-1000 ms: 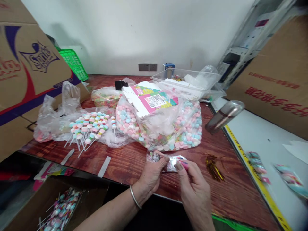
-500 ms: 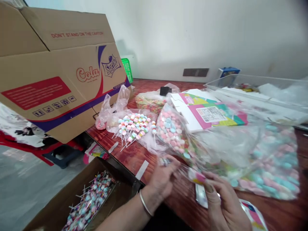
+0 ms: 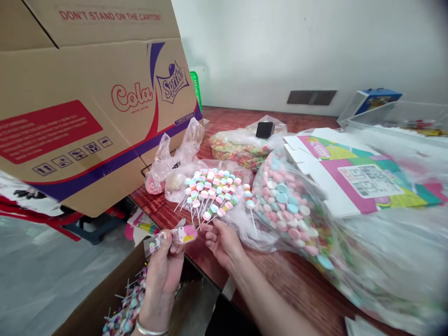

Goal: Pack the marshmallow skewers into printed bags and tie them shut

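My left hand [image 3: 167, 263] is closed on a small clear candy wrapper [image 3: 187, 234] with a pink and yellow printed end, held above the table edge. Close to its right, my right hand [image 3: 222, 242] has curled fingers, the fingertips at the lower end of a white stick from the candy pile; the grip is partly hidden. Just behind lies a pile of marshmallow-like candy lollipops [image 3: 210, 189] in pastel colours, sticks pointing toward me, on a plastic bag. One single lollipop [image 3: 249, 204] lies apart to the right of the pile.
Below left stands an open carton [image 3: 84, 308] full of wrapped lollipops. A large Cola carton [image 3: 105, 102] leans at the left. Bags of pastel candies [image 3: 283, 196] and ring-shaped candies [image 3: 234, 148] lie on the wooden table, beside a printed folded box [image 3: 364, 177].
Both hands have moved left. The left hand has raised the wrapper over the table edge, and the right hand has left the wrapper for the lollipop pile. The view has shifted closer.
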A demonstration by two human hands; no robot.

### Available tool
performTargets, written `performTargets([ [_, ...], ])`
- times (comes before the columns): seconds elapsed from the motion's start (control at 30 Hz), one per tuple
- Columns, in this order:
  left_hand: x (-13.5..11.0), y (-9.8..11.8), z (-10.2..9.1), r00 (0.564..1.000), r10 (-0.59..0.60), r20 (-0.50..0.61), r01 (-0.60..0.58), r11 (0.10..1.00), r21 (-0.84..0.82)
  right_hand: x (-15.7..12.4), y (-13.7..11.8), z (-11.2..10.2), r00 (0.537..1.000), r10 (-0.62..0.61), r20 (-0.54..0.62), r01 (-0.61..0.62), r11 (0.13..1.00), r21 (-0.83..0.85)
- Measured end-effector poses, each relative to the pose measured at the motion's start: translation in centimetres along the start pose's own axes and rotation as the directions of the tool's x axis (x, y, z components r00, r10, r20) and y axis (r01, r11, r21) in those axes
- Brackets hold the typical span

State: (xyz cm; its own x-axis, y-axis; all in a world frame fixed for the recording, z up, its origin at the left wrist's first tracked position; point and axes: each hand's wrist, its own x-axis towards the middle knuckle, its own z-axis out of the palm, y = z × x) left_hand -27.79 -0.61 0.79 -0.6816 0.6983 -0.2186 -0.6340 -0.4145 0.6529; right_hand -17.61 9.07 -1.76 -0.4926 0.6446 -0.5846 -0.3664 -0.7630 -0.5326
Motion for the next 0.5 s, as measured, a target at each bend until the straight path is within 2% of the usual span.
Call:
performTargets([
  [0.13,0.6,-1.0,0.3,0.993,-0.107,-0.047,0.103,0.992,-0.069,1.0,0.7,-0.2,0.991,-0.096,-0.091,0.097,0.995,0.006],
  [0.23,0.6,-2.1,1.2,0.972,-0.23,-0.056,0.22,0.964,-0.146,0.1,0.6,-0.9,0.975,-0.192,-0.115,0.186,0.981,-0.053],
  [0.33,-0.1,-3.6,2.4,0.929,-0.37,-0.002,0.362,0.91,-0.204,-3.0,-0.6,-2.8,0.954,-0.284,-0.1,0.271,0.954,-0.127],
  [0.4,-0.7,-4.8,3.2,0.89,-0.454,0.04,0.451,0.865,-0.222,-6.5,-2.1,-5.2,0.937,-0.343,-0.069,0.323,0.923,-0.209],
  [0.43,-1.0,-5.5,3.7,0.87,-0.49,0.058,0.489,0.843,-0.225,-8.6,-2.9,-6.8,0.909,-0.418,-0.005,0.388,0.848,-0.362],
  [0.5,-1.8,-6.9,4.6,0.83,-0.551,0.091,0.556,0.801,-0.223,-13.0,-4.5,-10.4,0.807,-0.587,0.053,0.484,0.608,-0.629],
])
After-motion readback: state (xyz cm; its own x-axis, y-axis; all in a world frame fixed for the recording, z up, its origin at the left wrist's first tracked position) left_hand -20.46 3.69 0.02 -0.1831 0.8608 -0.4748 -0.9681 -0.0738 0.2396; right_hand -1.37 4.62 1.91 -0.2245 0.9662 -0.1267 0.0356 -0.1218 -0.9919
